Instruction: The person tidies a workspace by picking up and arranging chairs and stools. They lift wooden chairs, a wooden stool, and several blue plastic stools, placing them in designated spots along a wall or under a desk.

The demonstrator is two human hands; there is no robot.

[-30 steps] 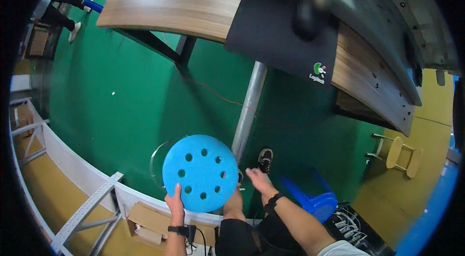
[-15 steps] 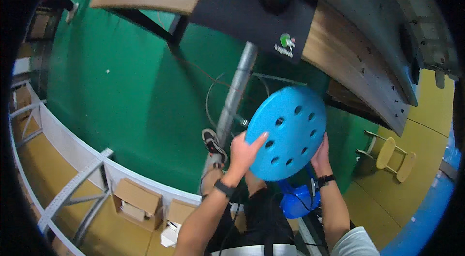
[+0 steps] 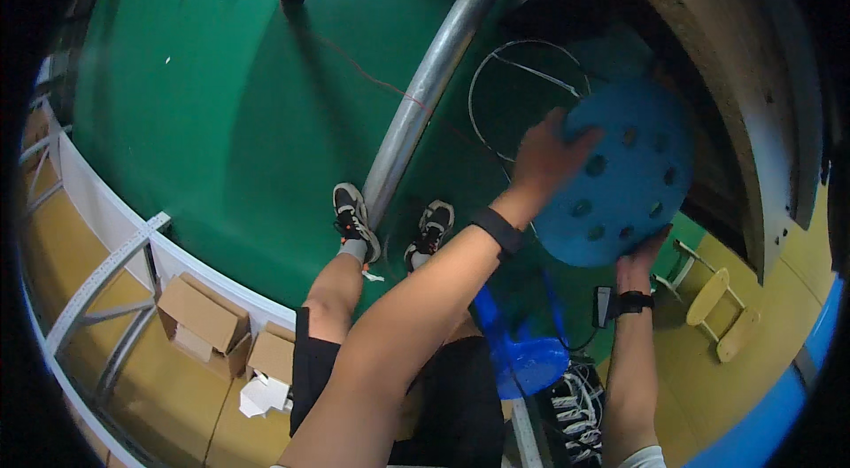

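Note:
A round blue plastic disc (image 3: 620, 189) with a ring of holes, like a stool top, is held between my two hands. My left hand (image 3: 544, 162) grips its left edge, with the thumb over the upper face. At the lower right edge my right hand (image 3: 644, 257) is closed on the rim, its fingers partly hidden beneath. The disc is tilted and a little blurred, in the shadow beside the desk (image 3: 722, 34). What lies under it is hidden.
A thick metal pipe (image 3: 425, 100) lies along the green floor, with a looped cable (image 3: 474, 83) beside it. Another blue plastic piece (image 3: 531, 366) and bundled white cables (image 3: 577, 410) are near my legs. Cardboard boxes (image 3: 202, 313) lie left; a small yellow stool (image 3: 708, 298) lies right.
Both hands have carried the blue disc to the right and farther forward, into the desk's shadow. My view has shifted, so the desktop has mostly left the picture and both feet now show.

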